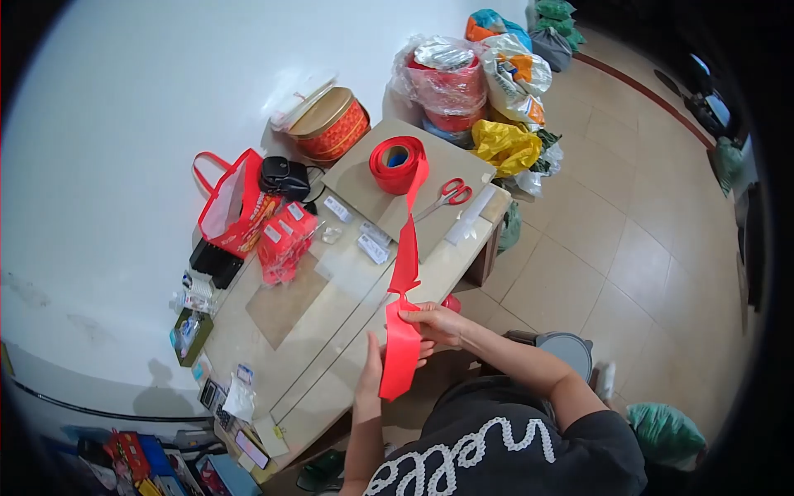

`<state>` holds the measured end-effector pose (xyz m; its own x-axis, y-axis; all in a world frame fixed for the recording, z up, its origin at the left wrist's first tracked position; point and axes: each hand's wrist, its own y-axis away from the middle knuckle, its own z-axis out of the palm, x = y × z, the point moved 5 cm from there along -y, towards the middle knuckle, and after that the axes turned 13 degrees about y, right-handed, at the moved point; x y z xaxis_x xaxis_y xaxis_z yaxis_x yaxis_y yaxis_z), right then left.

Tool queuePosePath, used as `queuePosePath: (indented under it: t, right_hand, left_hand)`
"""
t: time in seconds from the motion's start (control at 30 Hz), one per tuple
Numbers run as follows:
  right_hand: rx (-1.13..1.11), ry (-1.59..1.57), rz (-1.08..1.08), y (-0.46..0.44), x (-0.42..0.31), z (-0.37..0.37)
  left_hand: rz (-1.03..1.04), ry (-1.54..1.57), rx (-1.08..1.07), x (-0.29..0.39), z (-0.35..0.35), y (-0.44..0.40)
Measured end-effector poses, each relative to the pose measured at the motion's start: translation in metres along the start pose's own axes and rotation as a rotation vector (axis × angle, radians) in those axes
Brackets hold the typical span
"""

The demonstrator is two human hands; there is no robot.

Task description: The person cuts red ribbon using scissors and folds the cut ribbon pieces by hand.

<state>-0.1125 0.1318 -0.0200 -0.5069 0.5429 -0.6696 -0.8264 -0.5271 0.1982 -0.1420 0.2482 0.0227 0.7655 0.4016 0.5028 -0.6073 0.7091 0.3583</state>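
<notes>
The ribbon (403, 351) runs down from the roll (382, 169) at twelve o'clock into the hands. The right hand (440, 324), at three o'clock, pinches it under the thumb; the left hand (372, 368), at eight, cups its edge, its hidden grip impossible to tell. It looks light, smooth, perhaps slippery and easily creased; the gathered neck should pinch best.

There's 1 rbn roll (395, 178) & 1 pr scissors (447, 195).

A busy pale surface (318, 331) here, board (351, 179) on top with ribbon roll (385, 174) and scissors (453, 193), red bag (251, 198) beside red packets (284, 236), phone (251, 448) at one end.
</notes>
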Motion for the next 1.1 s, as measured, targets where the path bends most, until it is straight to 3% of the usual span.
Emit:
queuePosePath:
  t: [0.07,0.1,0.2,0.27,0.3,0.4,0.43,0.53,0.67,0.77,0.87,0.9,0.93,1.1]
  right_hand:
    - [0.100,0.111,0.017,0.005,-0.009,0.011]
    - [0.100,0.140,0.015,0.004,-0.009,0.008]
    - [0.113,0.148,0.054,0.007,-0.011,0.010]
    - [0.110,0.095,0.098,0.020,-0.013,0.008]
    - [0.240,0.105,0.082,0.030,-0.017,0.003]
    - [0.793,1.236,-0.636,0.070,-0.045,-0.005]
    - [0.833,1.475,-0.837,0.083,-0.053,0.000]
    - [0.832,0.997,-0.393,0.072,-0.029,-0.034]
    - [0.471,0.204,0.088,0.036,-0.011,-0.034]
    - [0.616,0.435,0.075,0.020,-0.030,-0.025]
    - [0.715,1.129,-0.039,0.006,-0.065,-0.034]
    - [0.872,1.503,-0.079,0.013,-0.082,-0.029]
    - [0.916,1.593,-0.143,0.016,-0.092,-0.027]
    - [0.532,1.103,0.106,-0.012,-0.073,-0.065]
  left_hand:
    - [0.017,-0.109,-0.054,0.012,-0.014,0.001]
    - [0.098,-0.203,0.140,0.013,-0.023,0.003]
    - [0.066,-0.510,0.143,0.012,-0.018,0.002]
    - [-0.010,-0.333,0.158,0.013,-0.001,0.004]
    - [-0.049,-0.246,0.161,0.014,0.009,0.005]
    - [-0.090,-0.153,0.169,0.018,0.017,0.008]
    - [-0.084,-0.158,0.158,0.020,0.019,0.009]
    - [-0.086,-0.191,0.129,0.020,0.020,0.010]
    - [-0.062,-0.334,0.118,0.011,0.012,0.006]
    - [0.004,-0.522,0.163,0.001,-0.010,0.000]
    - [0.078,-0.801,0.248,-0.005,-0.029,-0.004]
    - [0.108,-0.908,0.278,-0.003,-0.034,-0.006]
    - [0.135,-0.956,0.288,-0.003,-0.040,-0.007]
    - [0.198,-1.087,0.283,-0.007,-0.051,-0.015]
